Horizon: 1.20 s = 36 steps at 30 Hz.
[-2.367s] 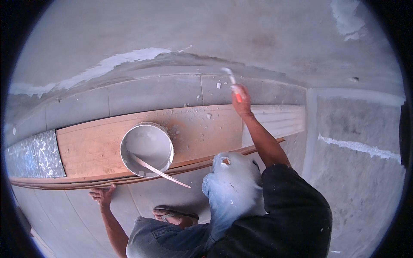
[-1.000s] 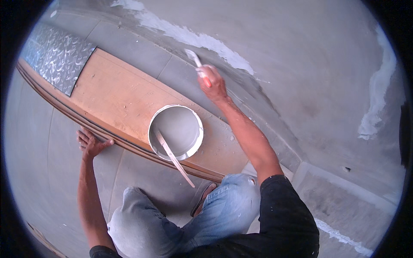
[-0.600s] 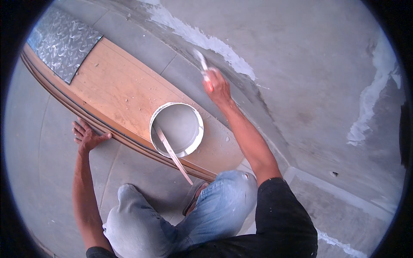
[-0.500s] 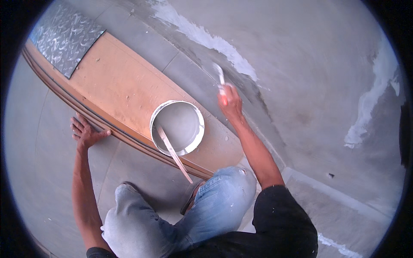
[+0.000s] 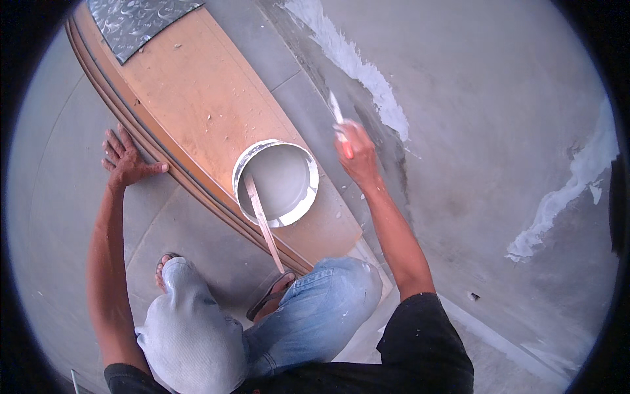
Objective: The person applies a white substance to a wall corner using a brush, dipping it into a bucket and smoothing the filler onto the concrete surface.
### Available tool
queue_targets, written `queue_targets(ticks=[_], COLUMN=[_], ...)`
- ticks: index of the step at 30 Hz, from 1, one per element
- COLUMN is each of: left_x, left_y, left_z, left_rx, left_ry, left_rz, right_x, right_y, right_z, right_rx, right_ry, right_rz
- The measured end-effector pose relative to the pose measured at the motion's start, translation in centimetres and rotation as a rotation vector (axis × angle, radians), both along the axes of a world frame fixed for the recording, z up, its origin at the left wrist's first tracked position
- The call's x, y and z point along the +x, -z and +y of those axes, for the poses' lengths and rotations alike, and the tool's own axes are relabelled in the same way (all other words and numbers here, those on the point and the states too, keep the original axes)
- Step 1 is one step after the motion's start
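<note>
My right hand (image 5: 357, 150) is closed around a paintbrush (image 5: 335, 107) with an orange handle and a whitened, slightly blurred tip. It is raised in front of the grey wall, just right of the bucket. The white bucket (image 5: 311, 187) holds a smooth pale grey liquid, and a flat wooden stick (image 5: 263, 220) leans out of it over the near rim. My left hand (image 5: 130, 161) lies on the grey floor, fingers spread, with its thumb against the edge of a long curved orange-brown board (image 5: 197, 98). Nothing is in the left hand.
A grey patterned sheet (image 5: 141, 26) covers the board's far end. Crumbs are scattered on the board. Ragged white patches (image 5: 367, 82) mark the grey wall, with another patch (image 5: 564, 190) farther right. My sandalled foot (image 5: 272, 295) is close to the board's near end.
The view has shifted, so the board and bucket sit differently in it. The brush has tilted and its tip looks straighter. My left hand stays on the floor by the board.
</note>
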<state>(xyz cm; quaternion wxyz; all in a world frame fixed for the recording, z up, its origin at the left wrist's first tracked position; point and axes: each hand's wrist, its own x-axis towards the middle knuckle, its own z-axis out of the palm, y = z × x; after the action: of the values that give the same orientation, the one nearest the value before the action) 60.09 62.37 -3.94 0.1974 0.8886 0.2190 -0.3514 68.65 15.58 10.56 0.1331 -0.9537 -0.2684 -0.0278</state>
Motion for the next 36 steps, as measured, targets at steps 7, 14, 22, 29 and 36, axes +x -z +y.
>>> queue_targets(ticks=[7, 14, 22, 29, 36], left_x=[-0.3, 0.2, 0.0, 0.6, 0.9], left_y=[0.6, 0.0, 0.1, -0.7, -1.2], left_z=[0.0, -0.3, -0.1, -0.2, -0.3], left_rx=[-0.013, -0.001, -0.019, -0.004, -0.012], left_ry=[-0.029, -0.018, -0.019, -0.018, 0.006], left_rz=[-0.019, 0.023, -0.001, 0.037, 0.050], right_x=[7.5, 8.2, 7.6, 6.9, 7.2], right_y=[2.7, 2.2, 3.3, 3.8, 5.5], right_z=[5.4, 6.8, 6.8, 7.4, 7.0], right_rx=[-0.267, -0.196, -0.228, -0.319, -0.309], right_ry=[0.091, -0.077, -0.003, 0.115, 0.225], right_rz=[0.063, 0.021, 0.018, 0.070, 0.087])
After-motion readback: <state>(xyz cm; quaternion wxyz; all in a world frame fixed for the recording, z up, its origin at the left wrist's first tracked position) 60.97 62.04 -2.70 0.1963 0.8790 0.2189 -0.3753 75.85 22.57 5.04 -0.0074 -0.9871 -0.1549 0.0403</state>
